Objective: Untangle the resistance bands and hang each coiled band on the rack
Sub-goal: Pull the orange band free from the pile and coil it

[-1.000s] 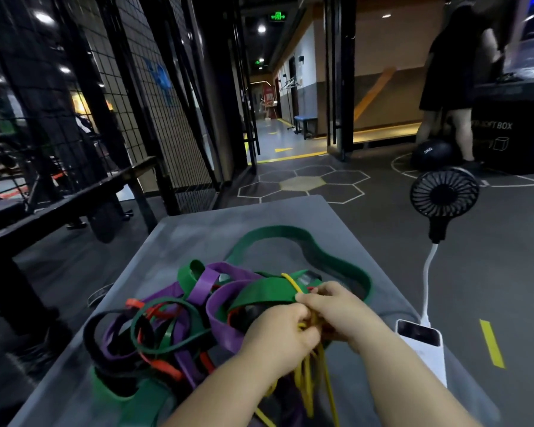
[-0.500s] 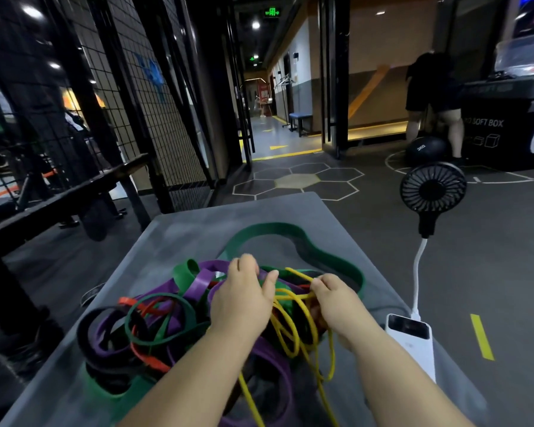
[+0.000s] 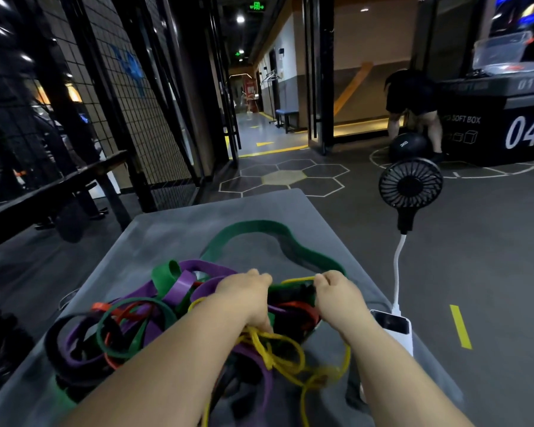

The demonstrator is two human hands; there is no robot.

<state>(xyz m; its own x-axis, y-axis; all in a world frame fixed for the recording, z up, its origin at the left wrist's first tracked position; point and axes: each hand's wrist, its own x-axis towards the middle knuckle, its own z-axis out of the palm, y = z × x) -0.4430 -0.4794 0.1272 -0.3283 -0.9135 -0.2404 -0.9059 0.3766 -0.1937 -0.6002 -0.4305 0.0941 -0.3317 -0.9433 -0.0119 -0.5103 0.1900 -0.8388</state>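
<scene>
- The left hand (image 3: 244, 298) is seen at lower centre with its fingers curled down into the tangle of bands (image 3: 130, 328), gripping it; which band is caught underneath cannot be told.
- The right hand (image 3: 336, 295) is placed just beside it, with a thin strand of the yellow band (image 3: 278, 355) pinched between its curled fingertips.
- The rest of the yellow band is bunched in loose loops below both wrists, lying on purple and dark bands.
- The tangle is spread across the lower left and centre of the frame: black, purple, green and orange-red loops are crossed over one another.
- A wide green band (image 3: 259, 226) is looped out of the heap toward the far end of the surface.
- The heap is carried by a grey padded table (image 3: 167, 229), narrowing toward mid-frame.
- On the table's right edge a white power bank (image 3: 395, 328) is set, just beside the right forearm; a black fan (image 3: 410, 183) is raised from it on a white stalk (image 3: 398, 266).
- At the left a black rail (image 3: 53, 186) and a wire mesh wall (image 3: 142, 103) are seen.
- The dark floor is marked with hexagon outlines (image 3: 284, 177) and a yellow dash (image 3: 460, 326).
- At upper right a person (image 3: 413, 100) is bent over a black ball (image 3: 409, 146), beside a soft box (image 3: 506, 124) numbered 04.
- A lit corridor is shown at top centre under a green exit sign (image 3: 256, 7).
</scene>
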